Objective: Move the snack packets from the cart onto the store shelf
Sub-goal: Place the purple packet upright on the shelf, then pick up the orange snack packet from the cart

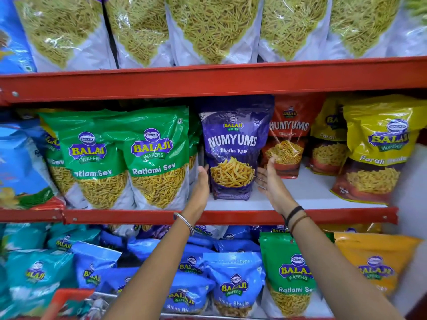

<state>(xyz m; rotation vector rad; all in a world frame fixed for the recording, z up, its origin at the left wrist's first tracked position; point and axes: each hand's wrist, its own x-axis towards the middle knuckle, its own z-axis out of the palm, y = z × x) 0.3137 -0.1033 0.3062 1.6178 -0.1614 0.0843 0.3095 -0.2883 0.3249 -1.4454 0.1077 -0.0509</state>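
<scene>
Left hand [200, 181]: open and flat, its fingers touching the left side of the purple packet.
Right hand [270, 181]: open, palm turned to the purple packet's right side, just beside it; I cannot tell if it touches.
Purple packet [233, 146]: stands upright on the middle shelf [231, 217], between both hands.
Neighbours: green packets [157, 158] on its left, a red packet [288, 135] on its right.
Cart [67, 299]: a red corner shows at the bottom left.

A shop aisle: red steel shelves [208, 82] crammed with rows of branded snack packets [152, 158].
</scene>
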